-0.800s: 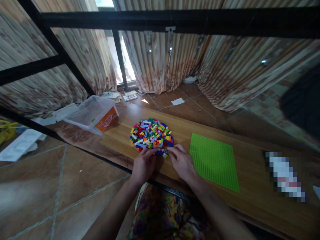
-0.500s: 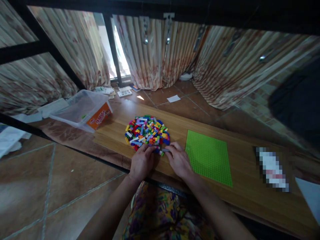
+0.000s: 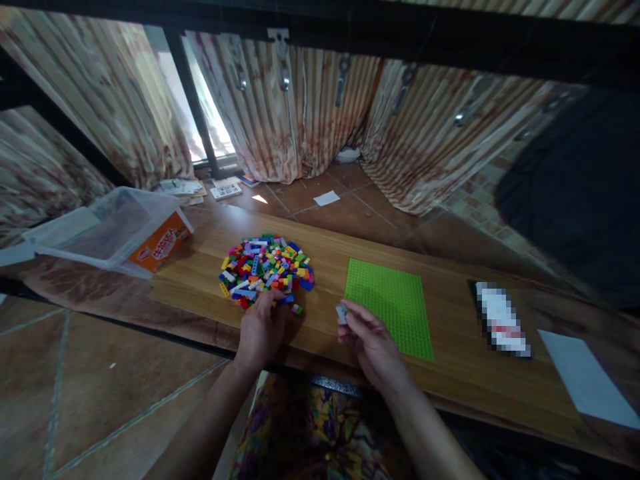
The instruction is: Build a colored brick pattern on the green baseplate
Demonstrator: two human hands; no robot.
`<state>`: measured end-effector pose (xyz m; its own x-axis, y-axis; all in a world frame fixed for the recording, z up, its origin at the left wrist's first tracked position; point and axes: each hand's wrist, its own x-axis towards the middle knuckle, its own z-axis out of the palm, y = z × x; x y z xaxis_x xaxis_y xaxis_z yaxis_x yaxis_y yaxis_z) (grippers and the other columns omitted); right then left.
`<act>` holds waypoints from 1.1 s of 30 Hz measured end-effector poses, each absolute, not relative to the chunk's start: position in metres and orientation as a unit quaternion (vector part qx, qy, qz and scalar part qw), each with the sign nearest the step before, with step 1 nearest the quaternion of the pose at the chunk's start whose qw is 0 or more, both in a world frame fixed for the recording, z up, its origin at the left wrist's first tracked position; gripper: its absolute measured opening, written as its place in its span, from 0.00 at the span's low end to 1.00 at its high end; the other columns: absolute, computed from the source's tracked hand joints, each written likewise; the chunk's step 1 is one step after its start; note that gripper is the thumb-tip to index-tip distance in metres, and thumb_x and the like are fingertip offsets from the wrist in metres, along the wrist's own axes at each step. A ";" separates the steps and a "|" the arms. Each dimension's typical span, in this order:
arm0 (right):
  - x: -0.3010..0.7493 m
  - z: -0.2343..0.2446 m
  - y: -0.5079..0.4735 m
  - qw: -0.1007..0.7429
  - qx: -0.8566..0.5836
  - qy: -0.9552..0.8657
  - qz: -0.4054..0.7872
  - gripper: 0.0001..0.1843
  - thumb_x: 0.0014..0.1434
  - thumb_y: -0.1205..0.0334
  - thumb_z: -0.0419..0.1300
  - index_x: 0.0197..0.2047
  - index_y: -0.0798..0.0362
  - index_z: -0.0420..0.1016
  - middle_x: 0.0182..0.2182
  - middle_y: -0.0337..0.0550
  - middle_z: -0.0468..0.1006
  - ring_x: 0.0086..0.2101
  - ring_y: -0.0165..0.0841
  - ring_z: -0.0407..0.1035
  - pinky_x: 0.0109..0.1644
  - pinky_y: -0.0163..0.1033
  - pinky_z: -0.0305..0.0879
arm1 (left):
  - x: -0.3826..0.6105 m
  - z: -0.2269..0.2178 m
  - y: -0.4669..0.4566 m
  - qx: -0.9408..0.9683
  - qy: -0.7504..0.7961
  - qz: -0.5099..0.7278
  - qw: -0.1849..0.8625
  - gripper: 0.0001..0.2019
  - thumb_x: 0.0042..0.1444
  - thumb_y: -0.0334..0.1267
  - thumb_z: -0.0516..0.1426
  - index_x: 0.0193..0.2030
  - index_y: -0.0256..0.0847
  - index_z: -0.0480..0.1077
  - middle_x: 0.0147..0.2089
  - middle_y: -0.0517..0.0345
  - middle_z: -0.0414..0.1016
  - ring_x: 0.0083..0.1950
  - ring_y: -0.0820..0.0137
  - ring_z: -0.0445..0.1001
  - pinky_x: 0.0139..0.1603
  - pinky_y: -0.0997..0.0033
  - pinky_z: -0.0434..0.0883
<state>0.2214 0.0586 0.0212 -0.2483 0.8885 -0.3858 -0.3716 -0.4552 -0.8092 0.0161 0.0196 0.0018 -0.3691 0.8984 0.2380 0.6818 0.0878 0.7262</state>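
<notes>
A round heap of small toy bricks [image 3: 267, 263] in many colours lies on the wooden bench. At the heap's near edge is my left hand [image 3: 261, 330], its fingers curled down and drawn together; whatever is between them is hidden. My right hand [image 3: 373, 340] pinches a small grey brick [image 3: 342, 313] between thumb and fingers, palm turned partly inward, above the bench. Behind that hand lies a flat green baseplate [image 3: 390, 300], partly covered by the fingers. One green-and-white brick [image 3: 297, 309] sits apart from the heap, between the two hands.
To the left stands a clear plastic box [image 3: 120, 227] with an orange label. A pixelated package [image 3: 501, 320] and a white sheet of paper [image 3: 587, 377] lie at the right of the wooden bench [image 3: 320, 240]. Patterned curtains [image 3: 320, 113] hang beyond it.
My right hand has moved away from the heap with the grey brick and turned to show it. My left hand stays at the heap's edge. The whole view has shifted right.
</notes>
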 end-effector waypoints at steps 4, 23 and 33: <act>0.234 0.019 0.055 0.431 -0.436 -0.230 0.756 0.19 0.42 0.59 0.74 0.40 0.50 0.82 0.31 0.38 0.81 0.28 0.26 0.73 0.32 0.31 0.72 | 0.030 0.006 0.022 0.477 0.672 0.501 0.266 0.07 0.56 0.38 0.58 0.40 0.41 0.69 0.35 0.60 0.75 0.36 0.71 0.74 0.39 0.72 0.71; 0.319 0.005 0.113 0.377 -0.602 -0.637 0.299 0.16 0.59 0.53 0.57 0.46 0.51 0.76 0.41 0.49 0.81 0.42 0.41 0.75 0.49 0.48 0.68 | 0.114 0.004 0.099 0.590 0.559 0.449 0.372 0.06 0.55 0.33 0.57 0.41 0.41 0.72 0.36 0.58 0.76 0.35 0.71 0.74 0.38 0.72 0.70; 0.317 -0.014 0.154 0.336 -0.576 -0.735 0.120 0.13 0.61 0.58 0.53 0.43 0.49 0.78 0.50 0.50 0.74 0.53 0.44 0.63 0.57 0.55 0.59 | 0.130 -0.005 0.161 0.769 0.513 0.345 0.163 0.14 0.55 0.27 0.58 0.47 0.44 0.74 0.44 0.56 0.80 0.47 0.64 0.75 0.57 0.55 0.68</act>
<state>0.3172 0.1544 -0.0138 -0.1096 0.9282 0.3555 0.7668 0.3065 -0.5640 0.1298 0.1607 -0.0053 0.2364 0.9011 0.3635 0.6767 -0.4212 0.6039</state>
